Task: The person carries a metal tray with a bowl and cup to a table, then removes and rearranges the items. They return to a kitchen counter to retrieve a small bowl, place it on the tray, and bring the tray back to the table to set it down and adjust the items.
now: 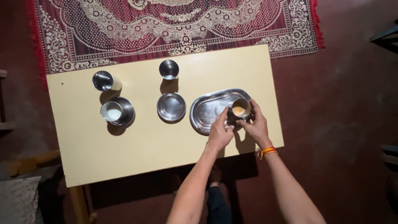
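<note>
Both hands on cup [241,108], right end of oval tray [207,108].
Left hand [219,132] & right hand [256,124] curled round it, near-side grip; tray's long axis runs L-R across table [137,145].

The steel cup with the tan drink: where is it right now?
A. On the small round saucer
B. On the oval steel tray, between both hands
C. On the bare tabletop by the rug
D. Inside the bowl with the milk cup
B: the steel cup sits at the right end of the oval steel tray, with the left hand and right hand closed around it.
</note>
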